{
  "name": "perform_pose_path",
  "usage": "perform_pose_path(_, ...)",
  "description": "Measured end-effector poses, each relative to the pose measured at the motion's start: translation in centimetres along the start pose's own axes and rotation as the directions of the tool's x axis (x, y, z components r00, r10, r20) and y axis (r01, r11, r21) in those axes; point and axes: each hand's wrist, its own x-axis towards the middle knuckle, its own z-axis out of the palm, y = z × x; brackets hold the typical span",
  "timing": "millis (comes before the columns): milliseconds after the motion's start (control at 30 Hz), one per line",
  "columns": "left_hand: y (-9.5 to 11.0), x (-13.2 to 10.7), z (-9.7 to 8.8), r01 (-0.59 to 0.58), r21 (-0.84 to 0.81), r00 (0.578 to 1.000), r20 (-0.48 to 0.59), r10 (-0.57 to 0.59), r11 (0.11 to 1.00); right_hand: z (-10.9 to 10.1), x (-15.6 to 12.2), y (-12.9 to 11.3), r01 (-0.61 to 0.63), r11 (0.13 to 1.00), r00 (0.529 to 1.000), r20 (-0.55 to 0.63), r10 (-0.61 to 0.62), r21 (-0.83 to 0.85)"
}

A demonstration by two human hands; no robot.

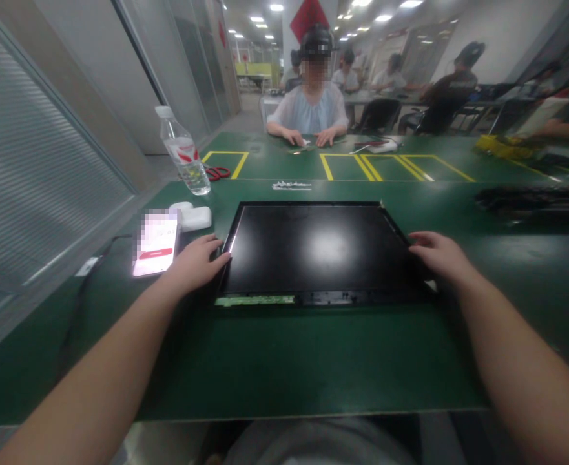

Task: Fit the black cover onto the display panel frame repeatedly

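Note:
A black display panel (313, 252) lies flat on the green table, its screen facing up and reflecting the ceiling lights. Along its near edge runs a strip of green circuit board (255, 301). My left hand (199, 261) holds the panel's left edge, thumb against the frame and fingers beside it. On the opposite side my right hand (439, 255) grips the right edge between thumb and fingers. Parts of the fingertips are hidden or blurred at both edges.
Left of the panel are a lit phone (155, 245), a white case (194, 218), a water bottle (183, 152) and red-handled scissors (217, 173). Small white strips (291, 185) lie beyond the panel. A person (308, 106) sits opposite. Dark blurred parts (536, 201) lie right.

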Motion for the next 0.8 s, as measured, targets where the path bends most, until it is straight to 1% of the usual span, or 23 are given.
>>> perform_pose_path(167,0.0,0.0,0.4,-0.077,-0.074,0.996,-0.039,0.075,0.994,0.4,-0.1,0.1,0.022,0.997,0.999,0.047,-0.019,-0.074)
perform_pose_path(267,0.4,-0.1,0.3,-0.08,-0.086,0.996,-0.055,0.075,0.993,0.3,-0.2,0.0,0.052,0.995,0.995,0.089,-0.044,-0.088)
perform_pose_path(400,0.9,-0.2,0.1,-0.103,-0.136,0.992,-0.083,0.092,0.985,0.5,0.0,0.3,0.091,0.989,0.994,0.072,-0.083,-0.117)
perform_pose_path(567,1.2,-0.2,0.0,-0.136,-0.187,0.988,-0.092,0.12,0.973,0.8,0.3,0.6,0.137,0.975,0.99,0.038,-0.133,-0.173)
perform_pose_path(633,1.2,-0.2,-0.1,-0.123,-0.225,0.99,-0.1,0.103,0.967,0.9,0.3,0.5,0.121,0.973,0.992,0.048,-0.114,-0.196)
perform_pose_path(700,1.2,-0.4,-0.3,-0.086,-0.282,0.99,-0.129,0.051,0.956,0.9,0.2,0.4,0.109,0.97,0.994,0.047,-0.101,-0.215)
perform_pose_path(800,1.5,-0.8,-0.6,0.009,-0.436,0.978,-0.182,-0.098,0.9,0.9,0.2,0.4,0.134,0.964,0.991,0.031,-0.13,-0.232)
